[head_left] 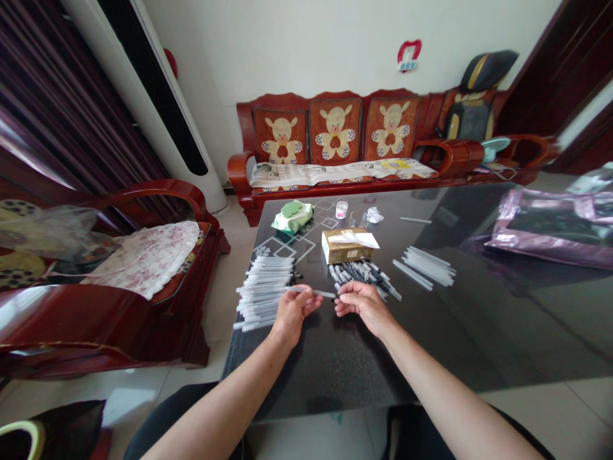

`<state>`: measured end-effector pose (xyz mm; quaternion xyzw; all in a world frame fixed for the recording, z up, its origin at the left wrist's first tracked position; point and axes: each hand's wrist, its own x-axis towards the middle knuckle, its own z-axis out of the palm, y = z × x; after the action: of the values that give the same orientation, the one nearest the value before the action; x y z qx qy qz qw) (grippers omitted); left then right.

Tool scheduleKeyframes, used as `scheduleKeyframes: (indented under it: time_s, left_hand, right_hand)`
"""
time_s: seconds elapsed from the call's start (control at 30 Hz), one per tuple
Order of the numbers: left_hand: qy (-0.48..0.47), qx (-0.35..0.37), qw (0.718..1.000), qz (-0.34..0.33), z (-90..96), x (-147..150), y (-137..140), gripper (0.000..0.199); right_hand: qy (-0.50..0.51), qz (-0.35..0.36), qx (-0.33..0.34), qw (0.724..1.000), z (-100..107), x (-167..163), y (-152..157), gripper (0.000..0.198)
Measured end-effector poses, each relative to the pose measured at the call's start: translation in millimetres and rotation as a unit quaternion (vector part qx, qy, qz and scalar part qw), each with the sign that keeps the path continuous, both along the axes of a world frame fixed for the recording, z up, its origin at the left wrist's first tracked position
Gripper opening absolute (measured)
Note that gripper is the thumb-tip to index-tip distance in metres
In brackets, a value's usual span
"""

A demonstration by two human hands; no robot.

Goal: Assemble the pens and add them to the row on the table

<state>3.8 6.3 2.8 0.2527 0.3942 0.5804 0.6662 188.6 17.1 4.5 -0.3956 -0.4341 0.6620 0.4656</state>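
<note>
A slim pen with a pale, translucent barrel [325,294] lies level above the near part of the dark table, and my left hand [295,310] is closed around its barrel. At its right end, my right hand [361,305] pinches a small black pen part [336,296]; whether this is joined to the barrel I cannot tell. Left of my hands lies a stack of pale pens [263,287] with black ends pointing right. Just beyond my right hand is a loose pile of black-and-white pen parts [366,273]. Farther right lie several pale tubes [428,265].
Behind the pile stands a gold tissue box [348,250]. A green wipes packet [293,217], a paper cup [341,209], a crumpled tissue [374,215] and a lone tube [416,220] are farther back. A purple-edged clear bag [555,227] lies at the right of the dark table [460,332].
</note>
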Motion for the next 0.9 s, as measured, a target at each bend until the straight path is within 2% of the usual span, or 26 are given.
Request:
scheduleKeyframes:
  time_s: [0.63,0.9]
  left_hand:
    - [0.01,-0.003,1.0,0.002,4.1,2.2,-3.1,0.024]
    - [0.013,0.023,1.0,0.004,3.8,2.4,-3.3,0.024]
  right_hand:
    - [0.001,0.009,-0.002,1.0,-0.2,-1.8,-1.7,0.023]
    - [-0.03,0.01,-0.005,0.999,-1.8,-3.2,-0.8,0.026]
